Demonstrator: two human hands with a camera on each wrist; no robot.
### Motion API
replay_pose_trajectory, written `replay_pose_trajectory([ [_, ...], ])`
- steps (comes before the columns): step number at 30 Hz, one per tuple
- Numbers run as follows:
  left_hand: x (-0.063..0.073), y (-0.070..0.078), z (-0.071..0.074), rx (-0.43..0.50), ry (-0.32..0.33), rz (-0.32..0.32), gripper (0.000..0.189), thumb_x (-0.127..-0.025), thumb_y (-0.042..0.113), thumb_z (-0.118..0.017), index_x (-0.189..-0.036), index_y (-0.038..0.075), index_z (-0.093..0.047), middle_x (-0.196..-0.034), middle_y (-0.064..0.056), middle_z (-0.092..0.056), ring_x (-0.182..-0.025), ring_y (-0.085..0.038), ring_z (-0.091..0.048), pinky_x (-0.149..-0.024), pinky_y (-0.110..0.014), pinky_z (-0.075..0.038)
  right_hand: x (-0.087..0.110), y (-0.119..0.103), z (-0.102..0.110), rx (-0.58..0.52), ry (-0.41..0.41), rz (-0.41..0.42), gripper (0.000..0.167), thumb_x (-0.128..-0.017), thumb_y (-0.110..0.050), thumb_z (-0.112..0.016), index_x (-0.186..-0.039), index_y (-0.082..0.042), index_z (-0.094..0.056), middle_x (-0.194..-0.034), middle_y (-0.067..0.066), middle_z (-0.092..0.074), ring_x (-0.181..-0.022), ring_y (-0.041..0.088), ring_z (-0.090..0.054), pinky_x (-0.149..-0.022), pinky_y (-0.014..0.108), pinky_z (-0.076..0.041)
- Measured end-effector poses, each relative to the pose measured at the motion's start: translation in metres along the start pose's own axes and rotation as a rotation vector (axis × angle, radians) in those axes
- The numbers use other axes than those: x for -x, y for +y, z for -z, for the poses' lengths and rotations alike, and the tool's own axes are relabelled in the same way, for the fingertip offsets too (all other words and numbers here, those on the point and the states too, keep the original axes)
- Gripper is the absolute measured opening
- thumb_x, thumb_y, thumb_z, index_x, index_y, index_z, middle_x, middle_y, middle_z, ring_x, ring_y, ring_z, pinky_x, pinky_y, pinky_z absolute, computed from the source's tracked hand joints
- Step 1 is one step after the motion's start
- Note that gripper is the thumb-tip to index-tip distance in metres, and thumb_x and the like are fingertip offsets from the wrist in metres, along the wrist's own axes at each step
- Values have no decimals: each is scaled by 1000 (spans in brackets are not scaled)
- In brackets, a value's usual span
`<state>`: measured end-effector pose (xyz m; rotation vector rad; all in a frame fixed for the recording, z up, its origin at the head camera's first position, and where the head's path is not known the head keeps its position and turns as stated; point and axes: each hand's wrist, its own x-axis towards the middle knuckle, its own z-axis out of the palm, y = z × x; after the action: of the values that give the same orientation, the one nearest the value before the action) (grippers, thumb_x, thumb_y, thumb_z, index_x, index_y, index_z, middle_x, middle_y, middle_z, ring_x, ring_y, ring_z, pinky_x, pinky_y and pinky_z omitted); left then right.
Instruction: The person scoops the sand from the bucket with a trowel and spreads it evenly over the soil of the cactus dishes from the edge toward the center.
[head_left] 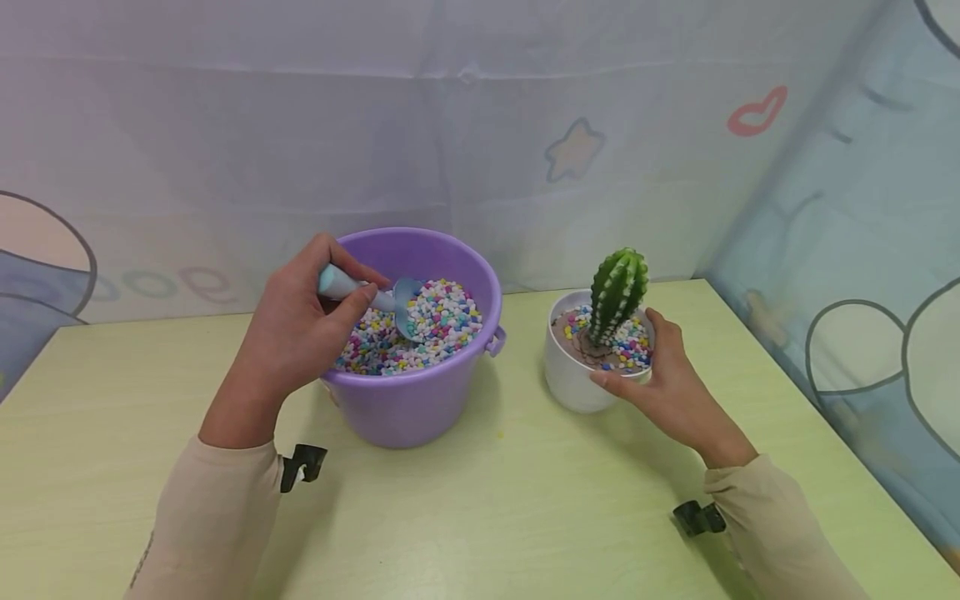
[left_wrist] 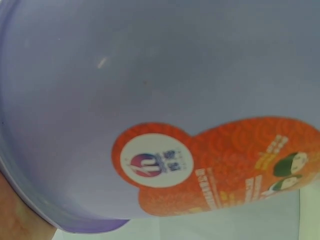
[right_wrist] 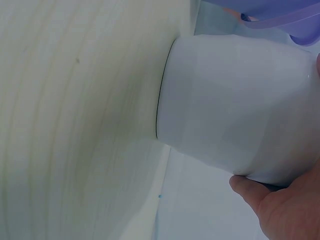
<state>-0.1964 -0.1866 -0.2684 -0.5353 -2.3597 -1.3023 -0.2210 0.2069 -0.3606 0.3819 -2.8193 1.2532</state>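
My left hand (head_left: 296,321) pinches the handle of a small light-blue scoop (head_left: 406,305) over the purple bucket (head_left: 408,408). The scoop's bowl dips into the colourful pebbles (head_left: 450,321) inside the bucket. To the right, my right hand (head_left: 678,392) grips a white flower pot (head_left: 577,387) by its side, thumb at the front near the rim. In the pot a green cactus (head_left: 619,287) stands upright in brown soil (head_left: 567,336), which colourful pebbles (head_left: 633,343) partly cover. The left wrist view shows mostly the bucket's wall with a red label (left_wrist: 210,170).
Both containers stand on a pale yellow-green table (head_left: 487,517). A printed cloth (head_left: 480,158) hangs close behind it, and another patterned cloth (head_left: 862,208) rises at the right edge. A purple handle lug (head_left: 496,341) juts from the bucket toward the pot.
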Motion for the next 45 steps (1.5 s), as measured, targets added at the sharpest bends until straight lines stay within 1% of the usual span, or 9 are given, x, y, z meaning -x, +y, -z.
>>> replay_pose_trajectory([
  [8,0,0,0,-12,4,5,11,-95,-1,-60,-98,4,-50,-103,-6,-72,-76,-14,-65,-58,-23,-45,-1,1,0,0,4,3,111,-88,-48,-71,-155,-5,5,-155,22,-7,-141,41,-18,-107,62,-22],
  [15,0,0,-1,-6,21,4,10,-95,0,-61,-98,4,-52,-102,-5,-72,-69,-19,-61,-57,-22,-45,-2,1,0,-2,4,3,111,-88,-48,-72,-155,-5,5,-155,22,-8,-141,40,-18,-108,62,-22],
  [20,0,-1,0,2,31,2,11,-94,0,-62,-98,3,-52,-102,-5,-72,-71,-19,-61,-57,-21,-44,-2,1,0,-2,-1,-1,111,-88,-49,-71,-155,-6,6,-156,22,-6,-142,41,-17,-108,62,-21],
  [25,0,-1,-1,6,34,-2,12,-94,0,-63,-98,3,-52,-102,-5,-72,-67,-17,-59,-56,-21,-42,-2,0,0,0,1,-2,111,-88,-48,-72,-155,-6,5,-155,22,-8,-141,41,-18,-108,62,-22],
  [31,-1,-1,-1,-39,46,3,11,-94,1,-64,-97,5,-54,-101,-3,-73,-67,-14,-58,-56,-21,-42,-2,0,0,4,0,-4,111,-88,-49,-71,-155,-6,6,-155,22,-8,-141,41,-18,-107,62,-22],
  [34,-1,-1,-1,-50,40,6,11,-93,0,-63,-97,5,-54,-101,-2,-73,-69,-14,-60,-57,-21,-43,-1,0,0,5,-2,-8,111,-88,-49,-71,-155,-7,6,-156,21,-6,-142,41,-17,-108,63,-21],
  [38,-1,0,-1,-38,22,7,12,-94,0,-63,-99,4,-53,-102,-3,-73,-73,-14,-62,-58,-21,-44,0,0,0,4,0,-11,111,-88,-50,-71,-155,-7,6,-156,21,-6,-142,41,-17,-107,63,-22],
  [45,0,0,0,-33,10,18,13,-95,2,-63,-100,4,-52,-104,-3,-72,-76,-14,-63,-59,-21,-44,-1,1,0,-2,1,-5,111,-88,-49,-71,-155,-7,6,-156,22,-7,-142,41,-17,-107,63,-21],
])
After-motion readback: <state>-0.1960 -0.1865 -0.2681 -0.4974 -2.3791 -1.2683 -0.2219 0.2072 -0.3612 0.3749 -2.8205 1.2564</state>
